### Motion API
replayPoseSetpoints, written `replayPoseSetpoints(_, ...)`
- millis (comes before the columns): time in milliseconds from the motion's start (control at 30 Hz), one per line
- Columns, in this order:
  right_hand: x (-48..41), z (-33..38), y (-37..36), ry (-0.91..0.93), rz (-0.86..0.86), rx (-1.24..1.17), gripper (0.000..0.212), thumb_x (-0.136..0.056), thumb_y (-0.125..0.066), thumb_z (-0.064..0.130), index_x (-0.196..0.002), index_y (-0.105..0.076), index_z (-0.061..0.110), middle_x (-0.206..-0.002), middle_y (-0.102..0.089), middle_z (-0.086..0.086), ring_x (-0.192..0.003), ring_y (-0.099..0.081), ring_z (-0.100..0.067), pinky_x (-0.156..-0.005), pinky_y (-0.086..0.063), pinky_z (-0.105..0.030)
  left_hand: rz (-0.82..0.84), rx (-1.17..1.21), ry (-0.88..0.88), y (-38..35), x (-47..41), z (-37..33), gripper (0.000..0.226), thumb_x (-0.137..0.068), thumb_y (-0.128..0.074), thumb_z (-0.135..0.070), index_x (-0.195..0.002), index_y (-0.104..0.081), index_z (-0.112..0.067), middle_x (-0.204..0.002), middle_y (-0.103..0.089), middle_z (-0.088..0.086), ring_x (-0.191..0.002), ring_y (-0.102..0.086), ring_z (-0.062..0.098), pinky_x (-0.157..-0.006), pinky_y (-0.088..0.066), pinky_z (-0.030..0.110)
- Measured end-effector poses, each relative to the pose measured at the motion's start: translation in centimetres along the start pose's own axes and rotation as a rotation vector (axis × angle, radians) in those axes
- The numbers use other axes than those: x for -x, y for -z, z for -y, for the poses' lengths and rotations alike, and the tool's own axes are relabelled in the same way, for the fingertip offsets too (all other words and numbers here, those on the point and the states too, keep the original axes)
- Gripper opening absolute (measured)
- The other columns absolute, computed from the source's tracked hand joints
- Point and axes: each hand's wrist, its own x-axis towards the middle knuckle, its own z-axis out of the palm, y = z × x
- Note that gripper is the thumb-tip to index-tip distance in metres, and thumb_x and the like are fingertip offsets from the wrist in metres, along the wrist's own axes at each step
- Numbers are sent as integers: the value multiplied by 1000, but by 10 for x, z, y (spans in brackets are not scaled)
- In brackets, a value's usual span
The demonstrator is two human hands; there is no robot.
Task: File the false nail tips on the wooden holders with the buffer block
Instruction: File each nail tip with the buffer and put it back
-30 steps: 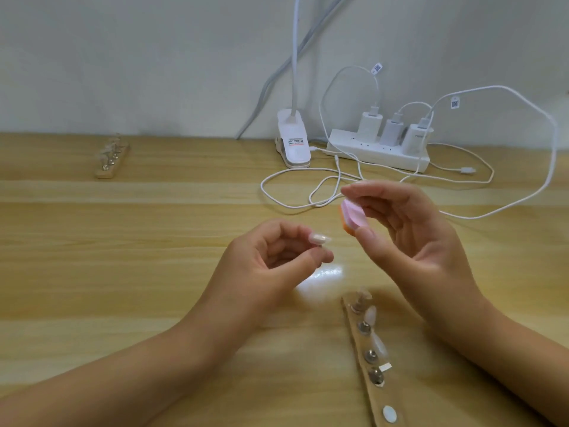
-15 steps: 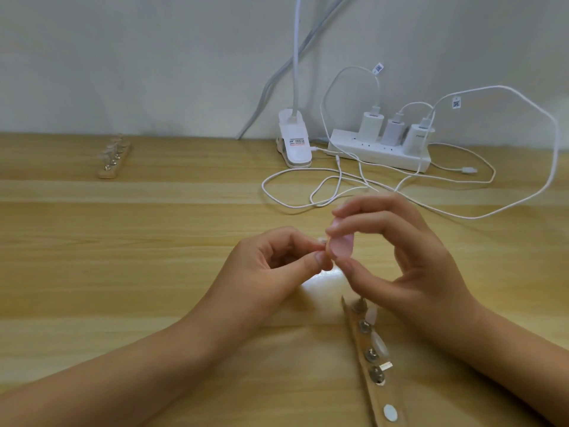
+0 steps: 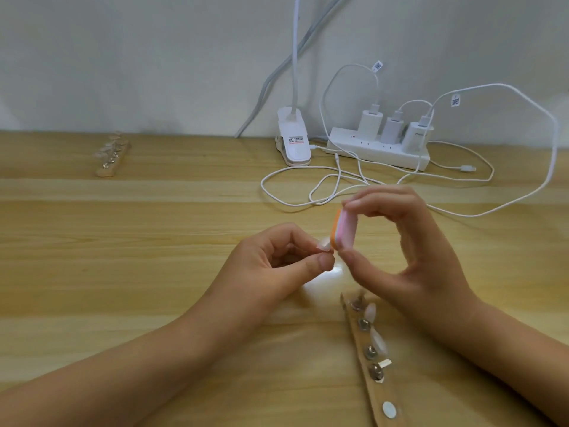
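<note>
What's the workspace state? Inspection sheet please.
Surface: wooden table, bright light spot under the hands.
Job's things: nail tip meets buffer block; near wooden holder by the right wrist, far wooden holder back left.
Clutter: lamp clip, power strip with three chargers.
Grippers: left hand pinches the tip; right hand pinches the block.
Cables: white cables looped behind the hands.
Surroundings: plain wall.
</note>
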Motion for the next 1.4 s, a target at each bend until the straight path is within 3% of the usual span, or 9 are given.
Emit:
replayPoseSetpoints(133, 1, 2, -2, 26, 20, 29, 30, -84, -69, 14, -111, -56, 16, -115, -58, -4, -113, -58, -21, -96, -46, -34, 4, 4, -27, -1, 0, -1, 7, -69, -72, -29, -70, -68, -24, -71, -69, -8, -67, -61, 2, -64, -46, 12)
replayPoseSetpoints(233, -1, 2, 0, -26, 15, 60, 21, -85, -68, 12, -104, -60, 8, -108, -59, -9, -111, -58, -24, -96, -46, -39, -8, -9, -15, 1, 0, 1, 11, -72, -75, -27, -73, -68, -18, -77, -72, -3, -75, -65, 5, -72, -50, 16)
replayPoseSetpoints(567, 1, 1, 0, -13, 23, 75, 18, -85, -70, 17, -99, -63, 8, -104, -58, -10, -104, -59, -22, -93, -45, -31, 34, -24, -51, 2, 1, 1, 11, -72, -75, -33, -75, -70, -23, -75, -71, -8, -72, -64, 1, -67, -47, 12)
replayPoseSetpoints(733, 1, 1, -1, -64, 5, 57, 20, -86, -69, 18, -100, -63, 5, -103, -58, -11, -106, -58, -25, -94, -46, -35, 24, -23, -38, 0, 2, 0, 4, -73, -72, -28, -75, -72, -26, -73, -70, -10, -70, -63, -2, -62, -46, 11)
replayPoseSetpoints(900, 0, 1, 4, -108, 4, 60, 20, -86, -68, 20, -102, -67, 9, -106, -58, -8, -107, -59, -23, -95, -46, -35, 9, -71, -43, 2, 3, 2, 15, -73, -73, -29, -85, -76, -20, -80, -73, -7, -73, -63, 1, -63, -48, 14)
replayPoseSetpoints(1033, 1, 3, 1, -95, 55, 19, 19, -85, -67, 20, -99, -69, 7, -104, -60, -8, -104, -60, -19, -93, -45, -29, 12, -142, -80, 1, 2, 2, 8, -75, -77, -31, -79, -75, -24, -74, -68, -10, -70, -59, 2, -61, -44, 13)
replayPoseSetpoints(1133, -1, 1, 3, -134, 31, 15, 16, -84, -65, 18, -97, -68, 8, -103, -60, -9, -103, -60, -22, -93, -47, -36, -6, -137, -62, 2, 2, 3, 5, -75, -76, -28, -78, -75, -25, -74, -69, -11, -70, -60, 1, -62, -45, 13)
replayPoseSetpoints(1267, 1, 3, 1, -101, 53, 16, 15, -83, -67, 15, -94, -68, 4, -102, -60, -9, -102, -60, -20, -92, -46, -31, -1, -142, -70, 0, 2, 0, 4, -76, -78, -25, -75, -74, -24, -71, -68, -10, -67, -58, 2, -61, -44, 13)
replayPoseSetpoints(1400, 0, 1, 2, -155, 35, 11, 11, -83, -70, 9, -94, -68, 5, -102, -60, -9, -104, -59, -23, -93, -47, -38, -16, -159, -57, 0, 3, 1, 5, -77, -77, -20, -75, -74, -23, -69, -66, -13, -65, -57, 0, -59, -43, 13)
